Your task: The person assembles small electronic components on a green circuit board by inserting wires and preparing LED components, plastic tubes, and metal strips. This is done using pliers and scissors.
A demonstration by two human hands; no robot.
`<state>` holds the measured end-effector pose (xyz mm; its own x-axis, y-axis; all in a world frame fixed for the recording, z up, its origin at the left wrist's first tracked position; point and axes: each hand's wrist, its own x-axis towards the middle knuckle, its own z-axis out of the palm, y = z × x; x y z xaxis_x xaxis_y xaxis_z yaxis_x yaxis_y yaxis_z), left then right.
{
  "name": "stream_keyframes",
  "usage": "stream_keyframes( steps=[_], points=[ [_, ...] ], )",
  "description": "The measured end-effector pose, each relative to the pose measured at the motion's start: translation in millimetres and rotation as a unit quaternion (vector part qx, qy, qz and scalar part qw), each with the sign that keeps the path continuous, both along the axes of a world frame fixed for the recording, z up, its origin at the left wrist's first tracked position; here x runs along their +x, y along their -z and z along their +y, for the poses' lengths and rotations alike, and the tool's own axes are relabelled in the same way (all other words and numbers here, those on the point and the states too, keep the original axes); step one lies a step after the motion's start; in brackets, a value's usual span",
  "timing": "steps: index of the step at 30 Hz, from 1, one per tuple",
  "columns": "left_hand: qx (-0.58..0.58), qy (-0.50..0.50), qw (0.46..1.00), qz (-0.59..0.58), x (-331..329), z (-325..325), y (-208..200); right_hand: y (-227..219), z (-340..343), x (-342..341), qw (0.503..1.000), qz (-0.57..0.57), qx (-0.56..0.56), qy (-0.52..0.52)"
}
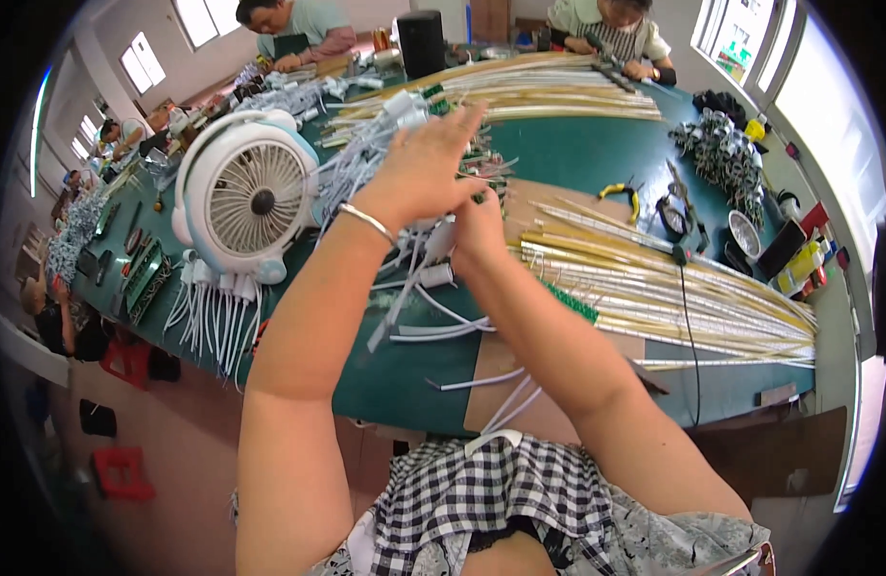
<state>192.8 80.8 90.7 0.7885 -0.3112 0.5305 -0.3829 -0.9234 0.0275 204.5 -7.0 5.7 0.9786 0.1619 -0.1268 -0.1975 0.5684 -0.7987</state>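
Observation:
My left hand [426, 173], with a silver bangle at its wrist, reaches over a heap of white cables [352, 173] with white plastic housings. Its fingers are stretched out, and its thumb side meets my right hand [480, 227]. The right fingers are closed together; whatever they pinch, if anything, is hidden. Small green circuit boards [433, 96] with thin wires show around the left fingertips. To the right of my right hand, long yellow and white strips [654, 298] lie in a bundle on brown cardboard [481, 384], with a green board piece [570, 301] beside my forearm.
A white and blue fan [261, 202] stands left on the green table [597, 154]. More strips [520, 82] lie across the back, where two people work. On the right are yellow-handled pliers [620, 197], a black cord [688, 317] and a dark wire pile [721, 158].

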Motion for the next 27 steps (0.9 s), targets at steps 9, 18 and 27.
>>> stream_keyframes(
  steps=[9, 18, 27],
  points=[
    [0.017, -0.067, 0.998, 0.015, -52.0, 19.1, 130.2, 9.1, -153.8, -38.7, 0.953, -0.101, -0.286, 0.023],
    [0.093, -0.112, 0.989, 0.034, -43.0, 25.4, 119.8, 30.6, -266.2, -80.0, 0.601, -0.209, -0.771, -0.019],
    [-0.272, 0.034, 0.951, 0.145, -84.5, -68.8, 100.3, 45.8, -229.2, -70.3, 0.728, -0.203, -0.655, 0.016]
  ],
)
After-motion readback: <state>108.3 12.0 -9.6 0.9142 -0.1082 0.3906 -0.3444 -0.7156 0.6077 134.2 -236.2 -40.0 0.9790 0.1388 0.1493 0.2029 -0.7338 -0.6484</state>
